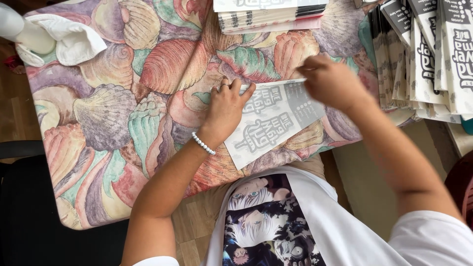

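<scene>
White printed sheet [276, 123] lies on shell-patterned cloth [108, 113], left hand [225, 109] spread flat, right hand [331, 83] pinching it.

Table [113, 113]: cloth with big seashell print in muted orange, teal, purple, beige. Paper sheet [276, 123] under the hands: white with grey-black printed blocks. Stack of sheets [428, 59] far right: same white with black print. Bracelet [203, 143]: white beads. Cloth [69, 42] far left: plain white. Shirt [315, 216]: white with black, white and pale-blue cartoon print. Floor [15, 113]: brown wood.
</scene>
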